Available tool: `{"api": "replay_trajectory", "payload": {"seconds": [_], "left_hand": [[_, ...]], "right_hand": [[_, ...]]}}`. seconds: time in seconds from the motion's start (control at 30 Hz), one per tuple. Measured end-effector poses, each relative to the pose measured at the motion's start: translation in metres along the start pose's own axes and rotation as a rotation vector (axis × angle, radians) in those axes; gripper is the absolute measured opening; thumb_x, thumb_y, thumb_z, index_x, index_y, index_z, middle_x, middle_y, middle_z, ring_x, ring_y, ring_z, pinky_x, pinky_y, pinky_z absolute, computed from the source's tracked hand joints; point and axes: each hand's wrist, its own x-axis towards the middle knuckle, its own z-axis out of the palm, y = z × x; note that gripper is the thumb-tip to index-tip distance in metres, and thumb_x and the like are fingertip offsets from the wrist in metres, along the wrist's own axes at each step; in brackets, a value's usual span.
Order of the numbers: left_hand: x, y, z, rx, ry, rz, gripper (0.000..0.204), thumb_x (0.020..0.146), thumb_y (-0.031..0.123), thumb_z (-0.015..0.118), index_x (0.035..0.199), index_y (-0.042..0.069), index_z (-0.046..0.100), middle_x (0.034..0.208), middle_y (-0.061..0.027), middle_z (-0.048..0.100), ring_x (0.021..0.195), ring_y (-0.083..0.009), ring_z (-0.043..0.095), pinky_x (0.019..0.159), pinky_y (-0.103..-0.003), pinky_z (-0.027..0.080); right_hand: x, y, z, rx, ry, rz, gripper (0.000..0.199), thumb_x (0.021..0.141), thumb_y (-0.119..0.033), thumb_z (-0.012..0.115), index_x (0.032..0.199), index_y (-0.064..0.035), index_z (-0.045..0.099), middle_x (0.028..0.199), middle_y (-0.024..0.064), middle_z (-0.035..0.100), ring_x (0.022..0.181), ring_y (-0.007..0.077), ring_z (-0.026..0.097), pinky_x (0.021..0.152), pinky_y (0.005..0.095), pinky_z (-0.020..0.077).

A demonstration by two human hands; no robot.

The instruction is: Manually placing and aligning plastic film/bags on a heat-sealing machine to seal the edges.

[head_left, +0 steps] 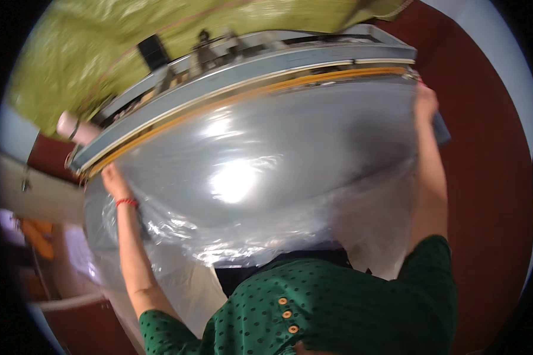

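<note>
A wide sheet of clear plastic film (278, 142) is spread over a grey table surface, its near part crumpled and hanging toward my body. My left hand (116, 182) is closed on the film's left far corner, close to the orange strip (243, 89). At the opposite end my right hand (425, 105) grips the film's right edge. Beyond the film runs a long grey metal bar (237, 72), part of a machine that looks like a bag sealer. The film's far edge lies along the strip; whether it passes under the bar I cannot tell.
Behind the bar stand metal brackets (204, 56) and a black box (153, 52). A pink cylinder (77, 127) sits at the machine's left end. Yellow-green sheeting (89, 53) covers the area behind. Reddish-brown floor (485, 195) extends on the right.
</note>
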Motion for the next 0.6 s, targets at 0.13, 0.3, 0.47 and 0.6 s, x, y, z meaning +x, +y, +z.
{"api": "replay_trajectory", "payload": {"seconds": [0.13, 0.3, 0.47, 0.6], "left_hand": [[0.031, -0.045, -0.006, 0.094, 0.069, 0.019, 0.024, 0.085, 0.023, 0.048, 0.078, 0.0, 0.052, 0.064, 0.0011, 0.045, 0.058, -0.0088, 0.038, 0.054, -0.023, 0.035], [0.055, -0.057, 0.014, 0.067, 0.034, -0.048, 0.027, 0.084, 0.025, 0.051, 0.07, 0.002, 0.048, 0.065, 0.0013, 0.046, 0.061, -0.0084, 0.038, 0.058, -0.022, 0.035], [0.059, -0.068, 0.002, 0.033, 0.116, -0.001, 0.026, 0.082, 0.023, 0.054, 0.065, 0.004, 0.049, 0.063, 0.003, 0.045, 0.057, -0.0065, 0.036, 0.054, -0.02, 0.033], [0.041, -0.016, 0.012, -0.055, 0.117, -0.048, 0.024, 0.081, 0.016, 0.05, 0.06, 0.005, 0.048, 0.06, 0.0044, 0.043, 0.055, -0.0066, 0.035, 0.051, -0.021, 0.033]], "right_hand": [[-0.011, -0.071, 0.052, 0.722, -0.029, 0.394, 0.024, 0.08, -0.024, 0.058, 0.079, -0.0001, 0.058, 0.068, 0.0058, 0.058, 0.064, 0.0129, 0.052, 0.063, 0.0277, 0.0425], [0.005, -0.062, 0.085, 0.837, -0.022, 0.442, 0.02, 0.076, -0.019, 0.062, 0.074, 0.0002, 0.056, 0.066, 0.0042, 0.058, 0.06, 0.0121, 0.053, 0.06, 0.0253, 0.0429], [0.004, -0.071, 0.096, 0.69, 0.001, 0.527, 0.015, 0.074, -0.014, 0.063, 0.072, -0.0011, 0.055, 0.066, 0.0048, 0.058, 0.061, 0.0121, 0.055, 0.061, 0.0252, 0.0439], [0.015, -0.065, 0.078, 0.722, 0.046, 0.585, 0.012, 0.076, -0.008, 0.055, 0.083, -0.0009, 0.048, 0.068, 0.0093, 0.056, 0.053, 0.0168, 0.056, 0.049, 0.0277, 0.0449]]}}
